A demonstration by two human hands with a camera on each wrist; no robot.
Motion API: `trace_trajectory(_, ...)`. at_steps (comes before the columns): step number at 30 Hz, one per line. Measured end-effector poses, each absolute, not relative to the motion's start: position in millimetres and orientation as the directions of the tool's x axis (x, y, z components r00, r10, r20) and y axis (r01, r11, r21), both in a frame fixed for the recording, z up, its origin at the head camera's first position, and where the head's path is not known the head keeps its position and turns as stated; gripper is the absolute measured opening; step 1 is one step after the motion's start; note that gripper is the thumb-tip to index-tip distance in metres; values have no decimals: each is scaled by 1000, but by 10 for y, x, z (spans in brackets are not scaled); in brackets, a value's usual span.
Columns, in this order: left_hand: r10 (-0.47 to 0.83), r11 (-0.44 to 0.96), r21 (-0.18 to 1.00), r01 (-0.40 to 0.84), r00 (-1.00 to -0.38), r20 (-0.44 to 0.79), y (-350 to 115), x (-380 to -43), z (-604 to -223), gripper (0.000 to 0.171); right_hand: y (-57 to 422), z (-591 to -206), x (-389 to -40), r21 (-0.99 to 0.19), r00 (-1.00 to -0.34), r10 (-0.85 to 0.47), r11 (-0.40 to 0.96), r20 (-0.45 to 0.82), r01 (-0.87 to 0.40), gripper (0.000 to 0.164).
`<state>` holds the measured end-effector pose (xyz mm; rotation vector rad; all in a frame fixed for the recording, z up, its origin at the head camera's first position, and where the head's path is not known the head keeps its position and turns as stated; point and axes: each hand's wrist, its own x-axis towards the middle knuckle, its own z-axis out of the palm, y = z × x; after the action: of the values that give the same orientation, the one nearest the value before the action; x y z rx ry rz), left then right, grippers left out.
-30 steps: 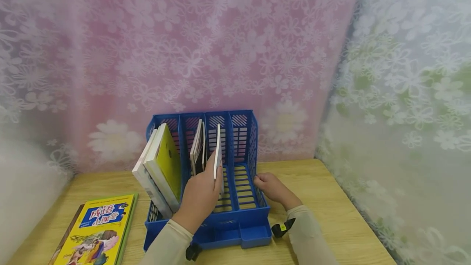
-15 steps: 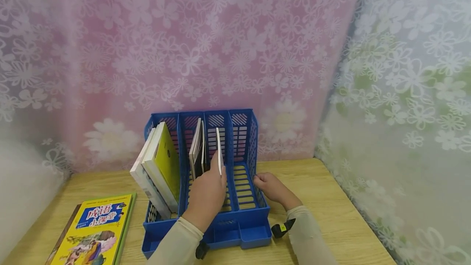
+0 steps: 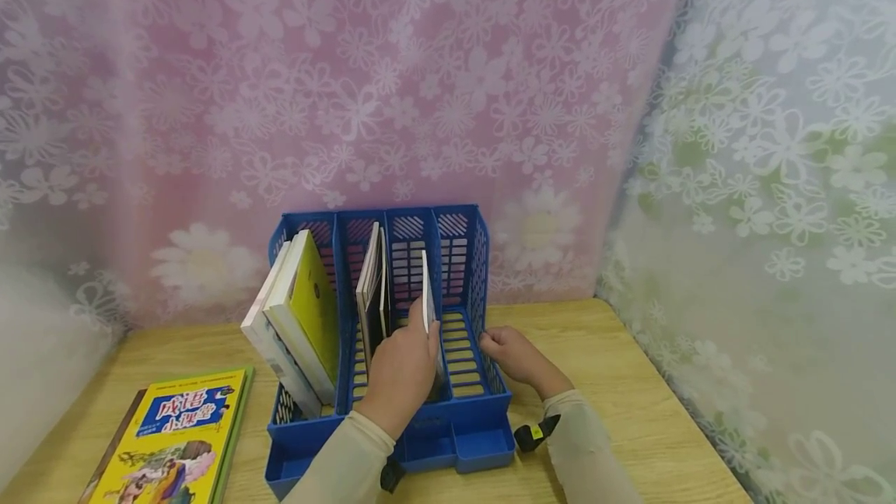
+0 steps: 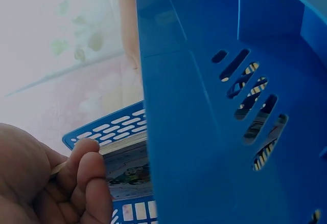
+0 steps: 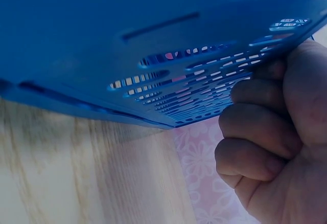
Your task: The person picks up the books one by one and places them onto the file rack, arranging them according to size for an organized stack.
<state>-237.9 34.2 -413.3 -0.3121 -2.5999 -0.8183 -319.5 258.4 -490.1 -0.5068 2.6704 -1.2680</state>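
Note:
A blue plastic desk file rack [image 3: 465, 408] with upright compartments stands on the table. My left hand [image 3: 400, 370] pinches a thin book [image 3: 425, 286] by its near edge, upright in the third compartment from the left, beside the divider. In the left wrist view, the fingers [image 4: 94, 183] curl in front of the rack, whose front wall hides much of the inside. My right hand [image 3: 518, 356] grips the rack's right side wall; the right wrist view has its curled fingers [image 5: 255, 127] against the slotted panel.
Thick books, one with a yellow-green cover [image 3: 318, 309], lean in the leftmost compartment. Several thin books [image 3: 371, 294] stand in the second. A stack topped by a yellow book [image 3: 175, 442] lies on the wooden table [image 3: 581, 317] at left. A flowered curtain [image 3: 392, 99] hangs behind.
My left hand has moved rightward with the thin book, which now sits lower and closer to the third compartment's right divider. The right hand keeps its grip on the rack wall.

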Motion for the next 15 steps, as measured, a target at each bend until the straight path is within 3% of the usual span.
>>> trace_trajectory(7,130,745,571,345,-915,383,365,-2439,-4179,48,2578,-4904,-3220,-780,-938,-347,582,17,-230,41)
trace_trajectory(15,135,771,540,337,-916,379,402,-2461,-4235,43,2578,-4921,-3208,-796,-937,-350,561,19,-225,43)
